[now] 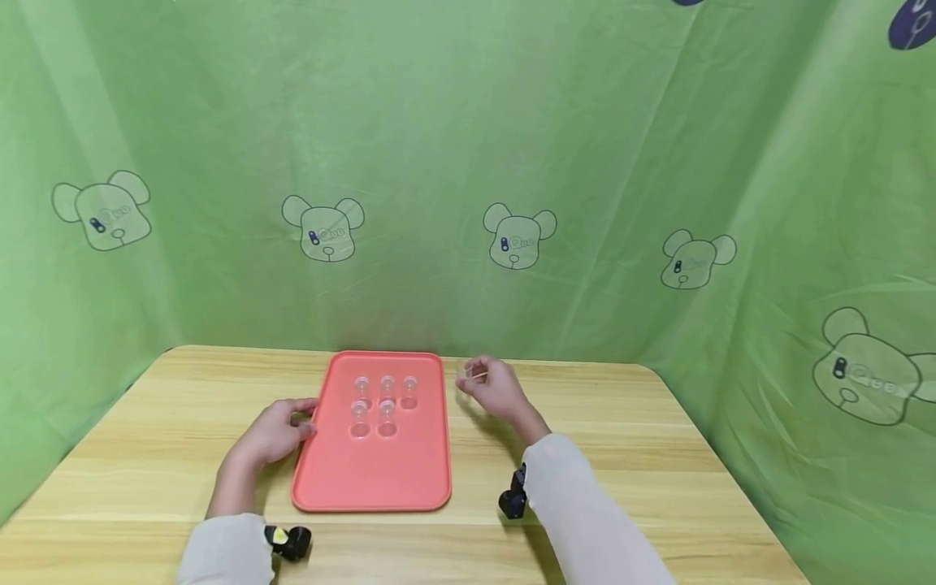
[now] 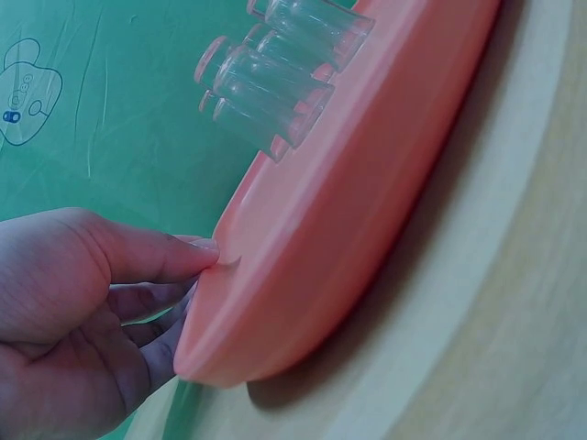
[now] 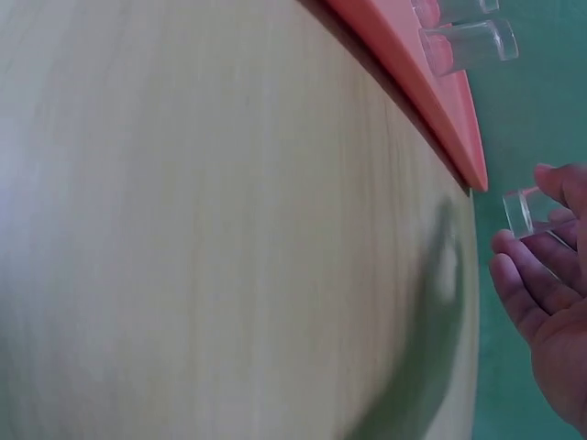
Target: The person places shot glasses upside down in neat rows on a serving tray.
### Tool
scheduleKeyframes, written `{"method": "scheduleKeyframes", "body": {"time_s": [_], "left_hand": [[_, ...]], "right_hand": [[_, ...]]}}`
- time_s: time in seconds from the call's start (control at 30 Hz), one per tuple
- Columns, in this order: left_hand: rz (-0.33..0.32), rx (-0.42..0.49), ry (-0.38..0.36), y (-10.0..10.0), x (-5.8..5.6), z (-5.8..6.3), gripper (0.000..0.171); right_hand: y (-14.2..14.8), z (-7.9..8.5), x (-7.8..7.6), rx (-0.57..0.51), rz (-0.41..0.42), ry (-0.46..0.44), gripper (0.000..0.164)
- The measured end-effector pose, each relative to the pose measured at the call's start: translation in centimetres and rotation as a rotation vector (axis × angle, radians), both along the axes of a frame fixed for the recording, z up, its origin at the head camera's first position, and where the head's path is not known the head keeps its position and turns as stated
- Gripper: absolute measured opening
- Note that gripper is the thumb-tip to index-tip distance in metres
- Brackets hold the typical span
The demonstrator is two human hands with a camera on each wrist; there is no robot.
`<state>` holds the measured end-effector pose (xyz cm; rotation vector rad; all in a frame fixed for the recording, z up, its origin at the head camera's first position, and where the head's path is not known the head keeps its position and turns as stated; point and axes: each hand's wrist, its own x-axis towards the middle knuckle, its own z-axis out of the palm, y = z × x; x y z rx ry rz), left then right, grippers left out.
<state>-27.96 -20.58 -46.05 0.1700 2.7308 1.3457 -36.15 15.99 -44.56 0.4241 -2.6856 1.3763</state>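
Observation:
A pink rectangular tray [image 1: 373,479] lies on the wooden table. Several small clear glasses [image 1: 387,410] stand on it, three in the back row and two in front. My left hand [image 1: 274,431] is at the tray's left edge; in the left wrist view its thumb [image 2: 174,254] presses on the rim while the other fingers lie partly hidden at the outer side. To the right of the tray, near its far right corner, my right hand [image 1: 497,390] holds another clear glass [image 3: 520,213] between thumb and fingers, raised off the table and tilted sideways.
The light wooden table [image 1: 607,487] reaches to a green curtain [image 1: 424,284] with bear-head outlines behind and at both sides. Small black wrist cameras [image 1: 514,496] sit at both sleeves. The tray's raised rim [image 1: 448,431] runs all round it.

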Motion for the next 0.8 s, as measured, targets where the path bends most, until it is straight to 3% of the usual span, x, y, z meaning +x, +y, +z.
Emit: {"method": "scheduleKeyframes", "body": {"time_s": [0.8], "left_hand": [[-0.005, -0.002, 0.003, 0.1, 0.1, 0.1, 0.045]], "right_hand": [[-0.3, 4.0, 2.2, 0.298, 0.232, 0.171, 0.030]]}}
